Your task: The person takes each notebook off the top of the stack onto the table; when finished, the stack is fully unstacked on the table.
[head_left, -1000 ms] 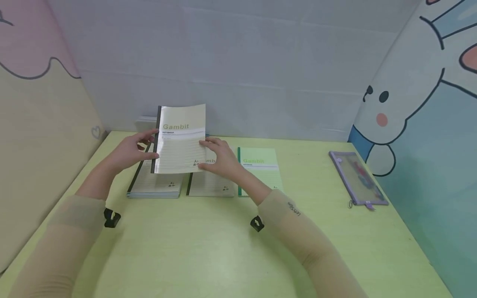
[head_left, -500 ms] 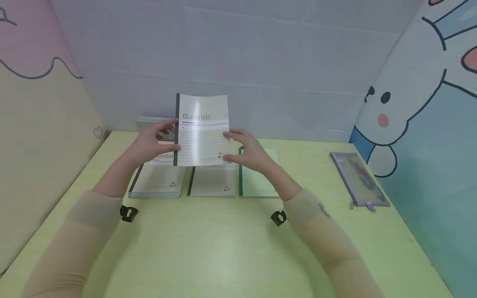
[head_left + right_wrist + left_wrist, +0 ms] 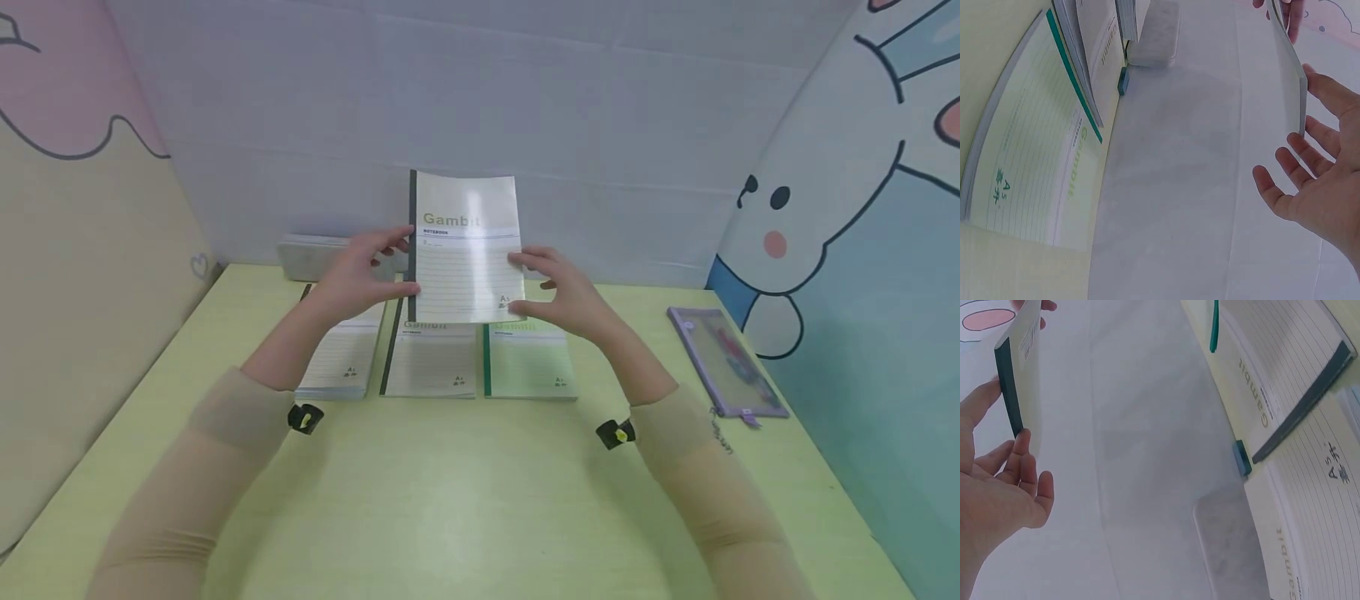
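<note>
A pale notebook with a dark spine and "Gambit" on its cover (image 3: 465, 271) is held up above the table, its cover facing me. My left hand (image 3: 356, 275) pinches the spine side between thumb and fingers. On the opposite edge, my right hand (image 3: 566, 292) pinches it the same way. The left wrist view shows the notebook (image 3: 1013, 387) edge-on in the left hand (image 3: 1007, 487). Below it lie a left notebook stack (image 3: 341, 362), a middle dark-spined notebook (image 3: 431, 367) and a green-spined notebook (image 3: 531, 367). The held notebook and my left hand hide parts of them.
A purple-edged zip pouch (image 3: 729, 362) lies at the table's right side. Against the back wall stands a pale rounded case (image 3: 307, 258), partly behind my left hand. A small blue block (image 3: 1242, 457) sits by the table's back edge.
Both hands have carried the notebook to the right and upward, from over the left stack to above the middle and green-spined notebooks. The notebooks on the table stay put.
</note>
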The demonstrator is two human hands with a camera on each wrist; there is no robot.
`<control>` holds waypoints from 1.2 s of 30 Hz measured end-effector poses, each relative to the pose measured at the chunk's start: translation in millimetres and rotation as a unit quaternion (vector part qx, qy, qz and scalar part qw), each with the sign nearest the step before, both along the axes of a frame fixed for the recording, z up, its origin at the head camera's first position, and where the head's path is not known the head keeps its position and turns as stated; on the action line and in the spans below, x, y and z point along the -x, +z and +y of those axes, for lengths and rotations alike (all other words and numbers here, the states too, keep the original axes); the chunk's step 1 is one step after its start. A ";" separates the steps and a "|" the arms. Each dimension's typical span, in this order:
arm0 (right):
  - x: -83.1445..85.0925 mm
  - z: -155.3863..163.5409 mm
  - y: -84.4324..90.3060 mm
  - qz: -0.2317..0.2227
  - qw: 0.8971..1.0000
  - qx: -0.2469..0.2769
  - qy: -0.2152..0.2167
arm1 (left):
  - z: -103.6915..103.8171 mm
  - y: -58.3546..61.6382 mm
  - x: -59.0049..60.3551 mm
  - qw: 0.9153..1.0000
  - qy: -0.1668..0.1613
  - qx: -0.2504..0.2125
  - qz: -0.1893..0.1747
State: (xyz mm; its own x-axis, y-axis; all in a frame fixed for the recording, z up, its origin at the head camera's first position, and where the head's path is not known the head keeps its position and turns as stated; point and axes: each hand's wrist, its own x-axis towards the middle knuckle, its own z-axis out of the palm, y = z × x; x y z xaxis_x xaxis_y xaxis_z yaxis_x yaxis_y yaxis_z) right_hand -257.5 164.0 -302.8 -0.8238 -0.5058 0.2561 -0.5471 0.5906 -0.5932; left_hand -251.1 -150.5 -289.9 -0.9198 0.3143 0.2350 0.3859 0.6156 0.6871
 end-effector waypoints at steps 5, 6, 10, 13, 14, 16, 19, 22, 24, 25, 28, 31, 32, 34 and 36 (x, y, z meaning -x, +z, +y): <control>-2.7 23.7 1.0 0.000 1.000 0.018 0.004 | 21.0 0.4 -3.5 1.000 -0.007 0.007 0.012; -3.2 28.7 0.3 0.000 1.000 0.021 0.004 | 25.4 0.7 -4.6 1.000 -0.009 0.010 0.017; -4.6 49.1 -3.7 0.002 0.999 0.032 -0.001 | 43.2 0.0 -6.6 0.999 -0.016 0.024 0.043; -11.2 62.2 -1.7 0.010 0.999 0.034 -0.003 | 57.5 -2.7 -6.7 0.998 -0.023 0.026 0.050; -14.9 65.7 0.3 0.015 0.999 0.032 -0.002 | 62.4 -3.7 -6.4 0.998 -0.027 0.025 0.050; -23.3 72.3 5.1 0.025 0.999 0.028 -0.001 | 72.8 -6.0 -6.2 0.998 -0.034 0.022 0.042; -32.5 84.4 9.4 0.036 0.999 0.014 -0.008 | 88.8 -9.1 -4.6 0.998 -0.046 0.024 0.040; -28.1 105.8 0.5 0.045 0.999 0.003 -0.012 | 105.1 -14.0 -2.1 0.997 -0.054 0.030 0.044; -24.7 120.2 -6.4 0.037 0.999 -0.002 -0.024 | 115.4 -19.3 -0.6 0.996 -0.061 0.034 0.052; -23.2 127.4 -10.0 0.033 0.999 -0.004 -0.029 | 120.6 -22.5 0.3 0.996 -0.063 0.035 0.056; -24.3 143.6 -17.1 0.018 0.998 -0.004 -0.052 | 136.0 -32.2 1.3 0.995 -0.068 0.040 0.062; -32.9 152.0 -19.0 0.020 0.998 -0.004 -0.065 | 152.4 -39.5 0.4 0.995 -0.065 0.043 0.056; -34.0 156.2 -21.6 0.017 0.997 -0.004 -0.070 | 158.5 -41.9 0.0 0.995 -0.063 0.045 0.057; -36.2 164.2 -26.8 0.007 0.997 -0.006 -0.082 | 170.4 -46.6 0.2 0.995 -0.061 0.057 0.058; -37.8 173.3 -33.0 -0.002 0.995 -0.013 -0.095 | 181.9 -52.4 1.6 0.993 -0.064 0.074 0.060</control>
State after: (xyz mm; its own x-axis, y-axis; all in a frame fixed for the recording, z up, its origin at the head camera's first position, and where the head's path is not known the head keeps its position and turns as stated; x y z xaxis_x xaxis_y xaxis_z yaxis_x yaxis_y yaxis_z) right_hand -219.7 337.3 -335.8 -0.9059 -0.3476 0.2417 -0.4222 0.6987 -0.5775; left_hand -252.7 31.4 -342.3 -0.8377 0.4667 0.2835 0.5420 0.6470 0.5363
